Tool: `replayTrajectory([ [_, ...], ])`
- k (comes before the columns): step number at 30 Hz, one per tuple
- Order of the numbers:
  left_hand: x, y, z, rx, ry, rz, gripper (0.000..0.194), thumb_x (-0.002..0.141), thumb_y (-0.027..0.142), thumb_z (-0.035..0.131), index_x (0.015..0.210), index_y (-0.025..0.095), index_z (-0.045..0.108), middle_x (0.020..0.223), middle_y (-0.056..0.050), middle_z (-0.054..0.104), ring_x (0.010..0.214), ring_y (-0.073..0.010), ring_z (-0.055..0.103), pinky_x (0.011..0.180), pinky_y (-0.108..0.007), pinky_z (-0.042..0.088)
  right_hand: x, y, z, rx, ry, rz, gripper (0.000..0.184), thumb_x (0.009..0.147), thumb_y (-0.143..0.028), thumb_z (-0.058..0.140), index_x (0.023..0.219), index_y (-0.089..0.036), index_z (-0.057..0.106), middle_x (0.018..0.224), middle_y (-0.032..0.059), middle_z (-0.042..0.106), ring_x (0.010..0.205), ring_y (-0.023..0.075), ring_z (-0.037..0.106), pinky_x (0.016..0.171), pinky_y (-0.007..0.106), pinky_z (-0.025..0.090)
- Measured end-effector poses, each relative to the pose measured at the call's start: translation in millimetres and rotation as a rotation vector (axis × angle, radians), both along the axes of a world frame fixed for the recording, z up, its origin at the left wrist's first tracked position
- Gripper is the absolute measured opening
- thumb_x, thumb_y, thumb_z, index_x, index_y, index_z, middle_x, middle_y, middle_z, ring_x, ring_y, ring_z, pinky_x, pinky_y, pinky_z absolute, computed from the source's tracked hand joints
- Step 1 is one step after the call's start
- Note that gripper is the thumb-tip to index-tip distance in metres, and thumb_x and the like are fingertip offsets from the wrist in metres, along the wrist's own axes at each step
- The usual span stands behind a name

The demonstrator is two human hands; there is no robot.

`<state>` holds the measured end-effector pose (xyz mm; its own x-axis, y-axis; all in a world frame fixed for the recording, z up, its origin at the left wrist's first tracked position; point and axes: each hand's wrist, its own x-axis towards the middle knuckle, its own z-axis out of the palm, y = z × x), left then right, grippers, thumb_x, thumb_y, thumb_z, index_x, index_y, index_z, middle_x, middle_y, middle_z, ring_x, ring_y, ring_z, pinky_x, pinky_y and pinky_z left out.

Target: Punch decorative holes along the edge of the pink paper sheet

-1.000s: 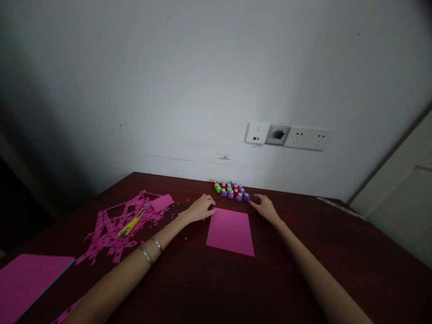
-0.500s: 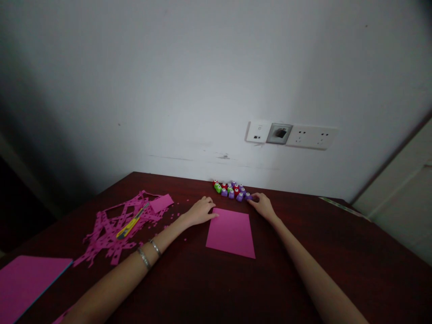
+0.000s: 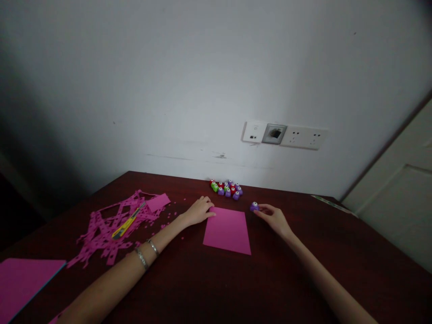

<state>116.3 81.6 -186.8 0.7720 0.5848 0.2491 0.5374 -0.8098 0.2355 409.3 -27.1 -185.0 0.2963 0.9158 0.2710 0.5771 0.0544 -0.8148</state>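
A pink paper sheet [image 3: 227, 229] lies flat on the dark red table [image 3: 286, 279]. My left hand [image 3: 199, 211] rests with its fingers on the sheet's far left corner. My right hand [image 3: 274, 218] pinches a small purple punch [image 3: 254, 206] just right of the sheet's far edge. A cluster of several small red, green and purple punches [image 3: 227, 189] sits by the wall beyond the sheet.
A heap of pink paper scraps [image 3: 111, 225] with a yellow utility knife [image 3: 126, 221] on it lies at the left. Another pink sheet [image 3: 23, 281] is at the near left corner. Wall sockets [image 3: 285, 135] are above the table; a door [image 3: 401, 202] stands at right.
My right hand took one purple punch from the cluster and drew it back toward me, to beside the sheet. My left hand stayed on the sheet's corner.
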Motion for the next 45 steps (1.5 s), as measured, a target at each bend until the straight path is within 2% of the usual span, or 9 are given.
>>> replayTrajectory([
  [5, 1, 1, -3.5, 0.000, -0.034, -0.008, 0.035, 0.080, 0.043, 0.054, 0.102, 0.016, 0.061, 0.097, -0.007, 0.052, 0.091, -0.0208, 0.045, 0.081, -0.032, 0.036, -8, -11, -3.3, -0.012, 0.134, 0.007, 0.034, 0.060, -0.039, 0.069, 0.085, -0.016, 0.069, 0.078, 0.0061, 0.068, 0.070, 0.0191, 0.061, 0.067, 0.030, 0.048],
  [12, 1, 0, -5.6, 0.061, -0.022, -0.022, 0.034, 0.082, 0.042, 0.052, 0.103, 0.017, 0.060, 0.096, -0.007, 0.053, 0.091, -0.0206, 0.045, 0.082, -0.032, 0.036, -8, -11, -13.5, -0.009, 0.169, 0.002, 0.035, 0.059, -0.039, 0.070, 0.086, -0.016, 0.069, 0.078, 0.0060, 0.069, 0.071, 0.0196, 0.062, 0.069, 0.031, 0.048],
  [18, 3, -1, -2.6, 0.062, -0.090, 0.005, 0.030, 0.075, 0.039, 0.062, 0.094, 0.016, 0.060, 0.094, -0.006, 0.053, 0.090, -0.0200, 0.045, 0.081, -0.032, 0.037, -5, -12, -15.0, -0.025, 0.186, 0.003, 0.036, 0.059, -0.041, 0.070, 0.085, -0.016, 0.070, 0.079, 0.0062, 0.070, 0.074, 0.0214, 0.064, 0.072, 0.033, 0.048],
  [24, 8, -8, 3.8, -0.001, -0.179, 0.024, 0.007, 0.080, 0.022, 0.056, 0.080, 0.017, 0.061, 0.083, -0.003, 0.059, 0.083, -0.0165, 0.049, 0.078, -0.029, 0.037, -8, -14, -10.2, -0.058, 0.190, 0.005, 0.034, 0.061, -0.040, 0.069, 0.086, -0.016, 0.070, 0.084, 0.0067, 0.071, 0.080, 0.0230, 0.064, 0.077, 0.033, 0.048],
  [27, 9, -8, 4.9, -0.055, -0.194, 0.041, 0.011, 0.081, 0.022, 0.054, 0.078, 0.018, 0.063, 0.079, -0.002, 0.060, 0.079, -0.0158, 0.051, 0.075, -0.027, 0.037, -9, -15, -9.1, -0.067, 0.190, 0.003, 0.034, 0.062, -0.040, 0.068, 0.087, -0.017, 0.070, 0.086, 0.0064, 0.071, 0.083, 0.0234, 0.064, 0.078, 0.033, 0.048],
  [29, 8, -6, 4.2, -0.059, -0.171, 0.064, 0.014, 0.078, 0.031, 0.059, 0.082, 0.018, 0.064, 0.082, -0.003, 0.060, 0.080, -0.0170, 0.050, 0.074, -0.028, 0.037, -9, -15, -8.9, -0.072, 0.190, 0.005, 0.034, 0.062, -0.040, 0.068, 0.087, -0.017, 0.070, 0.086, 0.0062, 0.071, 0.084, 0.0234, 0.064, 0.079, 0.033, 0.048],
  [33, 3, 1, 1.3, -0.070, -0.063, 0.121, 0.044, 0.061, 0.055, 0.067, 0.087, 0.020, 0.064, 0.089, -0.005, 0.056, 0.087, -0.0227, 0.048, 0.074, -0.032, 0.036, -10, -15, -8.9, -0.076, 0.185, 0.017, 0.034, 0.062, -0.040, 0.069, 0.087, -0.017, 0.070, 0.086, 0.0062, 0.071, 0.082, 0.0227, 0.064, 0.078, 0.033, 0.048],
  [35, 2, 2, 0.1, -0.092, -0.041, 0.128, 0.049, 0.059, 0.059, 0.066, 0.088, 0.020, 0.063, 0.089, -0.005, 0.055, 0.088, -0.0237, 0.047, 0.073, -0.032, 0.036, -10, -15, -9.2, -0.074, 0.180, 0.024, 0.034, 0.062, -0.040, 0.069, 0.086, -0.017, 0.070, 0.085, 0.0061, 0.071, 0.081, 0.0223, 0.064, 0.077, 0.033, 0.048],
  [45, 4, 4, -3.4, -0.156, -0.087, 0.128, 0.045, 0.058, 0.050, 0.071, 0.087, 0.018, 0.056, 0.091, -0.005, 0.051, 0.089, -0.0232, 0.046, 0.074, -0.031, 0.037, -11, -14, -14.4, -0.034, 0.174, 0.014, 0.032, 0.060, -0.040, 0.070, 0.084, -0.018, 0.071, 0.080, 0.0054, 0.070, 0.075, 0.0221, 0.064, 0.074, 0.034, 0.049],
])
